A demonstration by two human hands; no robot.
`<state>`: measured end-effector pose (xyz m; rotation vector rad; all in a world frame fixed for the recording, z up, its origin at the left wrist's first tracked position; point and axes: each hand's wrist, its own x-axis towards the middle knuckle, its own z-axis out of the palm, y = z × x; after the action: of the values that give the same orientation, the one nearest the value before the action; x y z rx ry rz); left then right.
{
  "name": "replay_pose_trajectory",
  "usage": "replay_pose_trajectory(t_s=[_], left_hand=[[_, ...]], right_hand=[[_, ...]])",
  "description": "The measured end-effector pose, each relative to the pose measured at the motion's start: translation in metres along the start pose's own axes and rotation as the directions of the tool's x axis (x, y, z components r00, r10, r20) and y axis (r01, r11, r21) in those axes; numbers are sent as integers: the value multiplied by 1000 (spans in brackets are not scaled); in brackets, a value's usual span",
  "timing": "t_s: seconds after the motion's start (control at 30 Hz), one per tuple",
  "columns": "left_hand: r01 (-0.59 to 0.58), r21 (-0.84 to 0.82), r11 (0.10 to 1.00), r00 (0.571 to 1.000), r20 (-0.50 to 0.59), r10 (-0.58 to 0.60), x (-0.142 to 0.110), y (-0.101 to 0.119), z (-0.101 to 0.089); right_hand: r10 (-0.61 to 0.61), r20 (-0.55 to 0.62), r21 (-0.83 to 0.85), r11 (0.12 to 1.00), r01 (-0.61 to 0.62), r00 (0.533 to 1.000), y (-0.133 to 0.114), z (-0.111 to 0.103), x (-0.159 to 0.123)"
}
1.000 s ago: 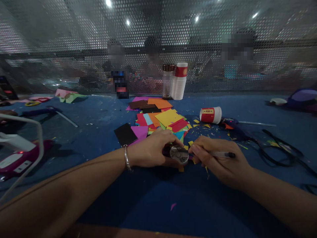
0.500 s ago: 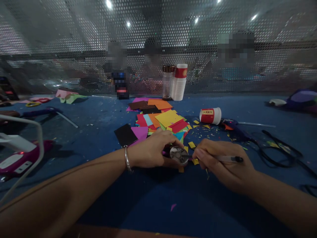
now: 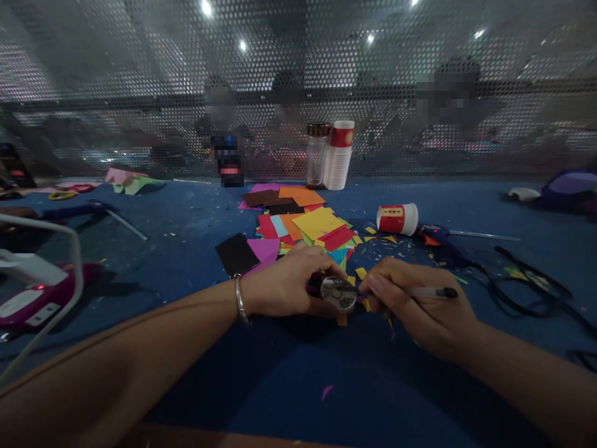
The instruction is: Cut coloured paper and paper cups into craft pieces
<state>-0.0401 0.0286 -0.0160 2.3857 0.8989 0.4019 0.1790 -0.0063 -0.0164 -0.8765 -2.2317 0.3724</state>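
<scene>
My left hand (image 3: pixel 284 285) is closed over a small round silvery lid-like disc (image 3: pixel 339 294) that rests on purple paper on the blue table (image 3: pixel 298 373). A silver bangle circles that wrist. My right hand (image 3: pixel 415 305) grips a pen (image 3: pixel 426 291) with a black cap end pointing right; its tip touches the right edge of the disc. Small yellow paper scraps lie around both hands.
A pile of coloured paper squares (image 3: pixel 308 227) lies just beyond my hands, with black and purple sheets to its left. A tipped paper cup (image 3: pixel 397 218), a cup stack (image 3: pixel 339 155), a glass jar (image 3: pixel 316 155) and a glue gun (image 3: pixel 443 244) stand further back. Black cords lie right; a purple device sits left.
My right hand with the pen shifted slightly along the disc's right edge. The left hand stayed pressed on the disc.
</scene>
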Motion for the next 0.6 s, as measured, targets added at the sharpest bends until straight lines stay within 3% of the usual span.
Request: replay_pose_trajectory(t_s=[0.6], left_hand=[[-23, -6, 1000, 1000, -11, 23, 1, -2, 1]], right_hand=[[-40, 14, -81, 996, 41, 999, 2, 1, 4]])
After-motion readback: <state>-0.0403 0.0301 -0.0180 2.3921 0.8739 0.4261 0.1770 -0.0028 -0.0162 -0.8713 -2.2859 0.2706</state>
